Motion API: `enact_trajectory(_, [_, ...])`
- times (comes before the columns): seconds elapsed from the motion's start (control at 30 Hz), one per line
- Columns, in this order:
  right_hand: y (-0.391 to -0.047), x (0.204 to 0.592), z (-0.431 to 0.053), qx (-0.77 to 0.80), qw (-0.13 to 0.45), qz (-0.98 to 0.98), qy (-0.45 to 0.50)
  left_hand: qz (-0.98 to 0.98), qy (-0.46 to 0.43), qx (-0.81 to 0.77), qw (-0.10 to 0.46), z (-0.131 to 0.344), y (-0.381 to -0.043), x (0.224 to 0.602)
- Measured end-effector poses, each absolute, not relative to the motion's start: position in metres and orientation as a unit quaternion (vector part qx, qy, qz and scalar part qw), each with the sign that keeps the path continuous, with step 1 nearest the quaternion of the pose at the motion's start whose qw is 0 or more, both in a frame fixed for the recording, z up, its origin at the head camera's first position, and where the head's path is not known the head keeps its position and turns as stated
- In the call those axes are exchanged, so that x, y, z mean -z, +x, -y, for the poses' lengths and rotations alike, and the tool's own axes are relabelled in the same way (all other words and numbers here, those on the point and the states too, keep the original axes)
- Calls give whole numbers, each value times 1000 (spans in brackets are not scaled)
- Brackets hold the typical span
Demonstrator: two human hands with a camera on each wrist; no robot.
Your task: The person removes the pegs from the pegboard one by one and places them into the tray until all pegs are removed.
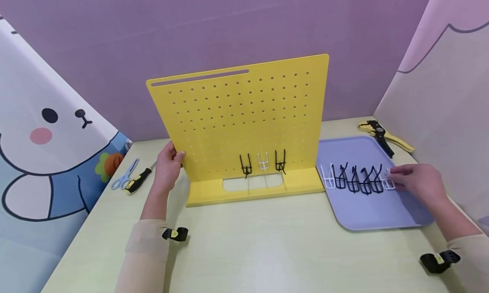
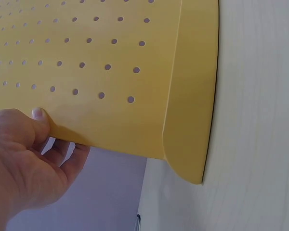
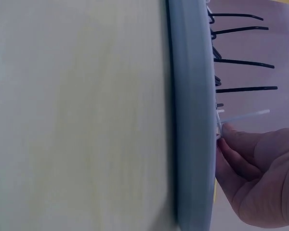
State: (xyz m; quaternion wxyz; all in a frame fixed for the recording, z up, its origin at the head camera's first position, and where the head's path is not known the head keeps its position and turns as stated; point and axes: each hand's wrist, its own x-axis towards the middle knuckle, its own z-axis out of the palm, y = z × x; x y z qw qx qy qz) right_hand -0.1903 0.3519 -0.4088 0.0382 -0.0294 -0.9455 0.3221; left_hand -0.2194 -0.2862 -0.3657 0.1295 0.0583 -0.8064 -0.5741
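A yellow pegboard point(image 1: 244, 114) stands upright on its flat base. Near its bottom hang a white hook point(image 1: 263, 160) between two black hooks point(image 1: 246, 164). My left hand point(image 1: 168, 167) grips the board's left edge, thumb on the front face point(image 2: 86, 115) and fingers behind it. On the right, my right hand point(image 1: 418, 180) pinches a white wire hook point(image 1: 389, 183) at the right end of a row in the lavender tray point(image 1: 366, 216). In that row are several black hooks point(image 1: 353, 182) and another white hook point(image 1: 328, 180) at the left end. The tray's wall hides part of the pinched hook in the right wrist view.
Behind the tray lies a yellow and black wire stripper point(image 1: 382, 136). Left of the board are blue scissors point(image 1: 124, 178) and a yellow-black screwdriver point(image 1: 138, 181). A purple curtain point(image 1: 229, 29) backs the table point(image 1: 248, 246), with printed cloth on both sides.
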Motion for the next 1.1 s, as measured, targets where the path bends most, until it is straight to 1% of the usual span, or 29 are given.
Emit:
enact_trajectory(0.17, [-193,410,-355,-315,29,948,-30,806,61,574,131,288,-218,366])
enact_trajectory(0.27, [-193,407,-359,-307,33,950,-39,806,60,574,135,288,-218,366])
enact_trajectory(0.33, [-193,403,-359,-333,41,941,-51,804,58,576,137,289,-219,367])
enact_trajectory(0.43, [-193,392,-353,-389,78,915,-68,802,56,578,141,288,-220,367])
enact_trajectory(0.53, [-192,378,-342,-438,133,886,-79,802,57,578,142,287,-221,366])
enact_trajectory(0.63, [-190,364,-328,-461,176,866,-84,802,59,577,140,286,-222,365])
enact_trajectory(0.77, [-191,352,-305,-470,218,853,-65,802,62,579,135,286,-222,365])
enact_trajectory(0.93, [-192,345,-270,-457,262,850,-14,803,62,578,132,285,-221,365])
enact_trajectory(1.0, [-192,343,-254,-460,264,847,19,804,63,576,132,286,-221,365])
enact_trajectory(1.1, [-190,340,-231,-458,246,852,60,804,66,577,128,286,-220,366])
